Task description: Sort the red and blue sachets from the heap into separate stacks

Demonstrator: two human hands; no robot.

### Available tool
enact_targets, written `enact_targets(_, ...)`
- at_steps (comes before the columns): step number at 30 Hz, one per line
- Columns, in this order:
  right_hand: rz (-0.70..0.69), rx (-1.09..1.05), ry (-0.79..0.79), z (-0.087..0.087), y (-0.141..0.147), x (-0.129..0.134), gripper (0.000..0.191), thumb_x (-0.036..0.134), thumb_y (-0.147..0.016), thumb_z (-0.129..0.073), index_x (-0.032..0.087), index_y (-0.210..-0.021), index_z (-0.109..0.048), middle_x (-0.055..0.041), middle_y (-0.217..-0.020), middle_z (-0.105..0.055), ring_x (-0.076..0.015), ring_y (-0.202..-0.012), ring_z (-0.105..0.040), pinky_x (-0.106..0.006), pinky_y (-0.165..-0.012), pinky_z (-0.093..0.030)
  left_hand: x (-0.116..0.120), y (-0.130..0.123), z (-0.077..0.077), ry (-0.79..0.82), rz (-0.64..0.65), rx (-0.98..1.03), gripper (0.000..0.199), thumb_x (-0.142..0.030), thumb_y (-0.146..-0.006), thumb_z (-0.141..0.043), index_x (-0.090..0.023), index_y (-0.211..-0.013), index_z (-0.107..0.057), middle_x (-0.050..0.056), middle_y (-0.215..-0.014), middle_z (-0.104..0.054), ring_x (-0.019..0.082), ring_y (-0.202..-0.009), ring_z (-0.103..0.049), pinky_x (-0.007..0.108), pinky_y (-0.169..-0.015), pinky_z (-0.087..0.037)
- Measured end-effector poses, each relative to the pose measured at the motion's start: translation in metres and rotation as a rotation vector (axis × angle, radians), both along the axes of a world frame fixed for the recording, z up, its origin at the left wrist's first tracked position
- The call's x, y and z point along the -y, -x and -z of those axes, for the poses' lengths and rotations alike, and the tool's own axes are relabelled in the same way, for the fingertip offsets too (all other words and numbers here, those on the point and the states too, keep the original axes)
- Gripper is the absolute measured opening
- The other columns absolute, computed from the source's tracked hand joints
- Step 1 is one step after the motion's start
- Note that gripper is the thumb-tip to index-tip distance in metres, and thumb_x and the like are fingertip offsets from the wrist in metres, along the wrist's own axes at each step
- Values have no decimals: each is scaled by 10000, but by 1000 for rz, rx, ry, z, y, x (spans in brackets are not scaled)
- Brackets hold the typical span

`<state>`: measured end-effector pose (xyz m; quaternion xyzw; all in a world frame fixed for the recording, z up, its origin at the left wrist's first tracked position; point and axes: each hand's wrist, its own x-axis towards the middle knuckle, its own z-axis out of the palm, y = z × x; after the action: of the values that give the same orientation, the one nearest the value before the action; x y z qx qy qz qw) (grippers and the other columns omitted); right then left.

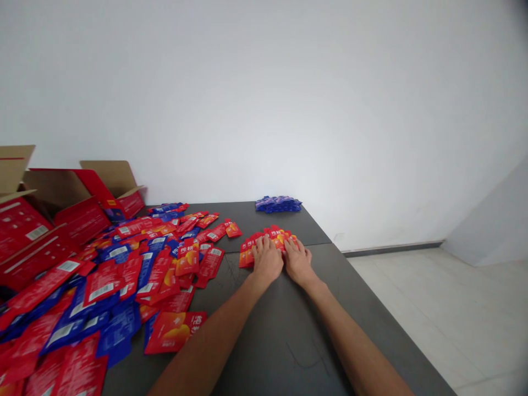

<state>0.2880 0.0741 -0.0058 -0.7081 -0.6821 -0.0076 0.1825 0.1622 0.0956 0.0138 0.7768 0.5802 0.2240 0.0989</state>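
Observation:
A row of overlapping red pouches (pixel 277 237) with orange fruit prints lies on the dark table (pixel 284 335) in front of me. My left hand (pixel 267 259) rests on the left part of this row, with its fingers curled down over the pouches. Close beside it, my right hand (pixel 298 264) grips the row's right end, fingers bent and pressed together. The hands cover part of the pouches. Further back, near the wall, sits a neat bundle of blue pouches (pixel 279 205).
A loose heap of red and blue pouches (pixel 187 259) spreads over the table's left side. Behind it stand open red cardboard boxes (pixel 80 223) with raised flaps. A white wall (pixel 264 99) borders the far edge, and the pale floor (pixel 412 297) shows at right.

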Motion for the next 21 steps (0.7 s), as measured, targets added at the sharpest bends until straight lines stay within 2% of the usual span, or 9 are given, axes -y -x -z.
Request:
enact_targets(11, 20, -29, 3, -7, 9, 0, 543, 319, -954, -331, 207, -1478, -423, -85, -1550, -380, -320, -1422, -270, -490, -1095, -241, -2, 12, 4, 12, 17, 38, 569, -339, -946, -371, -118, -1469, -411, 180, -1558, -340, 371, -1427, -256, 573, -1144, -220)
enact_targets(17, 20, -27, -65, -15, 17, 4, 544, 265, -912, -380, 216, -1448, -458, -59, -1542, -396, -302, -1398, -288, -468, -1091, -263, -11, 35, -1, -86, 0, -23, 499, -306, -965, -323, -122, -1398, -489, 175, -1517, -401, 336, -1391, -314, 530, -1122, -275)
enact_targets(21, -6, -27, -120, -26, 34, 2, 516, 249, -912, -390, 218, -1415, -499, -67, -1515, -430, -295, -1400, -270, -473, -1109, -235, -21, 55, -3, -97, -31, -69, 485, -300, -969, -319, -118, -1382, -497, 187, -1499, -415, 333, -1374, -330, 514, -1091, -320)
